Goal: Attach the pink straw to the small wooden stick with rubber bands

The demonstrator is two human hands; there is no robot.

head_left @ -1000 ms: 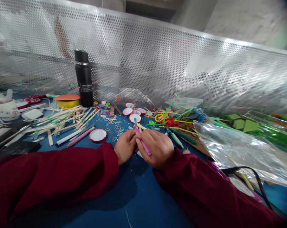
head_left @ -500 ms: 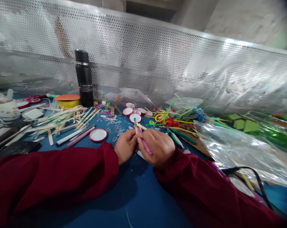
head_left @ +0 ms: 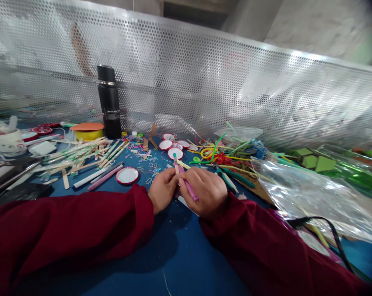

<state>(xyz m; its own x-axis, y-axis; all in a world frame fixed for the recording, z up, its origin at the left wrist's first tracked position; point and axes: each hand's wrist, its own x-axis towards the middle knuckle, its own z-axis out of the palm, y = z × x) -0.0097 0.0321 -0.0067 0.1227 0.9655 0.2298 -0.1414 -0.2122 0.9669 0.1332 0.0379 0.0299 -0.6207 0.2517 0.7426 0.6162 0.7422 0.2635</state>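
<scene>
My left hand (head_left: 162, 189) and my right hand (head_left: 203, 190) meet at the middle of the blue table (head_left: 179, 255), both in dark red sleeves. The right hand's fingers are closed round a pink stick (head_left: 190, 190) that slants across its knuckles. The left hand pinches a thin wooden stick with a teal tip (head_left: 175, 162) that points up and away between the two hands. The two sticks touch where the fingertips meet. A red-rimmed white disc (head_left: 127, 175) lies just left of my left hand.
A black flask (head_left: 108, 102) stands at the back by a yellow tub with an orange lid (head_left: 87, 130). Wooden sticks (head_left: 81, 156), small rubber bands, more white discs (head_left: 175, 153) and coloured pipe cleaners (head_left: 232, 153) litter the table. Clear plastic bags (head_left: 309, 193) lie right. A perforated metal screen (head_left: 204, 82) walls the back.
The pink stick has slid slightly down and to the right in my right hand. Both hands stay in the same spot.
</scene>
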